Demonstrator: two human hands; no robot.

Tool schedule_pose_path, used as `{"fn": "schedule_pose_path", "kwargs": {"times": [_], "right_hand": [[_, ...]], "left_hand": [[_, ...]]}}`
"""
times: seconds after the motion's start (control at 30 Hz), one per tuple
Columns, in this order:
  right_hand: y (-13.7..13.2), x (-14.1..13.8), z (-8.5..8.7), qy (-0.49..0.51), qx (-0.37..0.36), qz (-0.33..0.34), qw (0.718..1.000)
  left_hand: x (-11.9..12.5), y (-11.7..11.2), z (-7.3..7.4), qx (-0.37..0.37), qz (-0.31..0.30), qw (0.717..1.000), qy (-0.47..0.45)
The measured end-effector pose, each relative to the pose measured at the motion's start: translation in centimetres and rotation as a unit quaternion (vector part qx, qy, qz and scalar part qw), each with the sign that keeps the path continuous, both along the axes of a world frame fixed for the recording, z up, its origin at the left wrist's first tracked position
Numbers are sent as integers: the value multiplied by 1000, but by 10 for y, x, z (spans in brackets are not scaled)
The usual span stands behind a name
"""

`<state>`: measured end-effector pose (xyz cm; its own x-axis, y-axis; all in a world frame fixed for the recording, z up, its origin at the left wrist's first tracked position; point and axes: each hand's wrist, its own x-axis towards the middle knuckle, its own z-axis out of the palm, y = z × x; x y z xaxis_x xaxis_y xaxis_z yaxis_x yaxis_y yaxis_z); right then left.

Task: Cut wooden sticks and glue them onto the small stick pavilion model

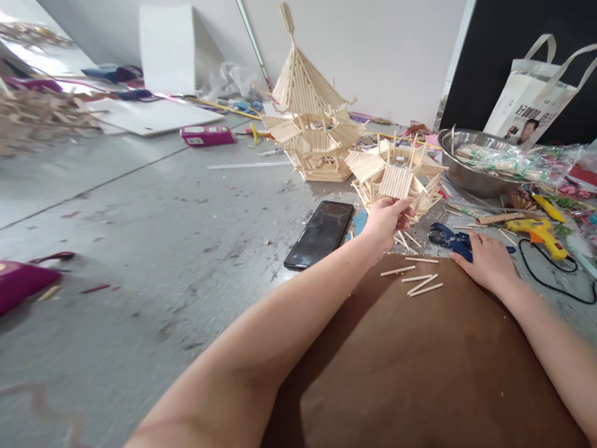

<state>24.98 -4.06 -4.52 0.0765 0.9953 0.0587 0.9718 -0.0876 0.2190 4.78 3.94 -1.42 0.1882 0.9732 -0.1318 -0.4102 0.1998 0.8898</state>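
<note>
My left hand (386,221) is closed on a small panel of glued wooden sticks (395,181), held up in front of a partly built stick structure (410,180) on the floor. My right hand (487,261) rests palm down on the edge of the brown cloth (401,367) over my lap, its fingers on the blue cutters (448,238). Several loose cut sticks (417,280) lie on the cloth between my hands. A tall stick pagoda model (310,118) stands behind the structure.
A black phone (321,233) lies on the grey floor left of my left hand. A yellow glue gun (541,233) with a black cord lies at right, near a metal bowl (471,177) of sticks and a white tote bag (536,93). A pink box (206,134) lies further back.
</note>
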Motion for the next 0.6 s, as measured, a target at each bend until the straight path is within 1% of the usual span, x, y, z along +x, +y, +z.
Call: {"fn": "schedule_pose_path", "kwargs": {"times": [0.27,0.47,0.6], "right_hand": [[-1,-2,1,-10,5,-1,1000],[-1,-2,3,-8,-4,-1,1000],[0,-4,1,3,-8,-13,1000]], "left_hand": [[0,-1,-2,7,-3,1000,20],[0,0,-6,16,4,1000,4],[0,0,-4,8,2,1000,4]]}}
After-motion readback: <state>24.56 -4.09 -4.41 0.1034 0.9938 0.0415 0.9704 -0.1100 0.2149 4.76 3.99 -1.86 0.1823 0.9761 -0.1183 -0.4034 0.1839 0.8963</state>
